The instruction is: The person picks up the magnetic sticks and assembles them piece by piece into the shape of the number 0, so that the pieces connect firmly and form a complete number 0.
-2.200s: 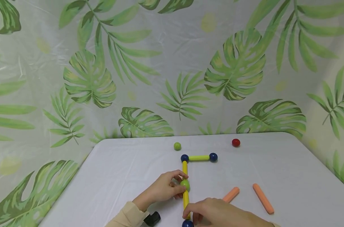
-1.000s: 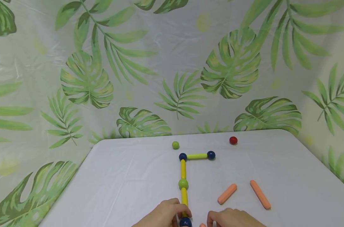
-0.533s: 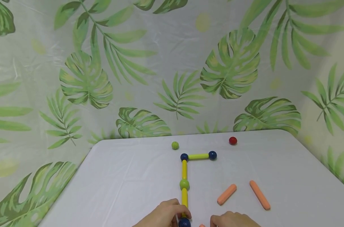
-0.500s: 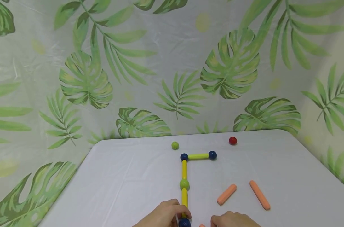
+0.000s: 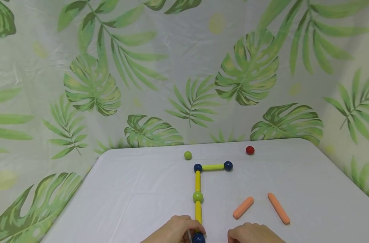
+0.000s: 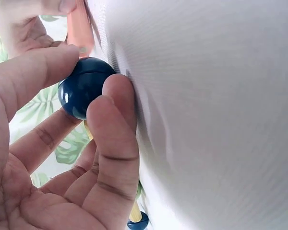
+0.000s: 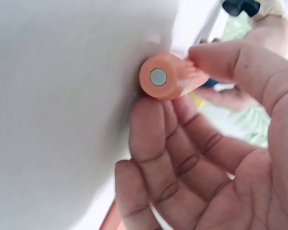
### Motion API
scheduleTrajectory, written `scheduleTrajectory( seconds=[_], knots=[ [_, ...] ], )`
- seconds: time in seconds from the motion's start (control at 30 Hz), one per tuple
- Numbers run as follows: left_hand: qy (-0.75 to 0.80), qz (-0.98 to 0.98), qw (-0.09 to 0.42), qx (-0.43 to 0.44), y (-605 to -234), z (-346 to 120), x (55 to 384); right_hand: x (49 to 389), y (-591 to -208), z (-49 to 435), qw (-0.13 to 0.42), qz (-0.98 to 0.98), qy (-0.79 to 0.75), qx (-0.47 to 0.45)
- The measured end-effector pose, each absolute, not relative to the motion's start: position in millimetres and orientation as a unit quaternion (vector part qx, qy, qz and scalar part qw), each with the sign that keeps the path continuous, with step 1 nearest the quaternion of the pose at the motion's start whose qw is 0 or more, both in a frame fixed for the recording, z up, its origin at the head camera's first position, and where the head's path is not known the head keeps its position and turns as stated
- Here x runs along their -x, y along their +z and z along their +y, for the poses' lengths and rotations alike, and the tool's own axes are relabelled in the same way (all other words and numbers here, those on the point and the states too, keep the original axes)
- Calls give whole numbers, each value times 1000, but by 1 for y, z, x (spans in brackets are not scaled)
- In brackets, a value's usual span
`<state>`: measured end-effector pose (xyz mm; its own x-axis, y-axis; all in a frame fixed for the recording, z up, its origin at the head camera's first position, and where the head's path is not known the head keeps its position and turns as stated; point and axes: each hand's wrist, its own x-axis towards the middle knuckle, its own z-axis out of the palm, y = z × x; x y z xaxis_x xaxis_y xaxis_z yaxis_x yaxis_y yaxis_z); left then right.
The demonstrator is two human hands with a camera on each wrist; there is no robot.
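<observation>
From my remote station, I see a person's two bare hands at a white table (image 5: pixel 136 195), working near a chain of balls and sticks. My landmark is the middle green ball (image 5: pixel 198 196), partway along the chain.

On the near side of the middle green ball, a yellow stick (image 5: pixel 198 212) leads to the near blue ball (image 5: pixel 198 238). The left hand (image 5: pixel 176 230) pinches that ball between thumb and fingers. To the near right of the middle green ball, the right hand (image 5: pixel 253 233) has its thumb and fingers clamped on a held orange stick (image 7: pixel 175 84), a round silver disc in its end. The stick's other end is right at the near blue ball; I cannot tell whether they touch.

Beyond the middle green ball, a second yellow stick (image 5: pixel 198 181) runs to the corner blue ball (image 5: pixel 198 167), where a lime stick (image 5: pixel 213 167) turns right to the far blue ball (image 5: pixel 228 165). Farther beyond the landmark are a small green ball (image 5: pixel 188 155), slightly left, and a red ball (image 5: pixel 249 150), well right. Right of the landmark, and a little nearer the person, lie a short orange stick (image 5: pixel 243 207) and a longer orange stick (image 5: pixel 278 208).
</observation>
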<state>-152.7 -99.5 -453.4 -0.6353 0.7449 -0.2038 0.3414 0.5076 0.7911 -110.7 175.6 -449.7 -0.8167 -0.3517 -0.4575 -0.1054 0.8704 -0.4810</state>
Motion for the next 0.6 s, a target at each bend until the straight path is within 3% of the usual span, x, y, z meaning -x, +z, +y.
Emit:
scheduleTrajectory(
  seconds=[0.37,0.6],
  knots=[
    [381,817,267,-341,-504,-107,173,119,-435,196,235,890,-315,229],
    [413,804,274,-329,-506,-108,173,121,-437,201,179,895,-296,282]
  ],
)
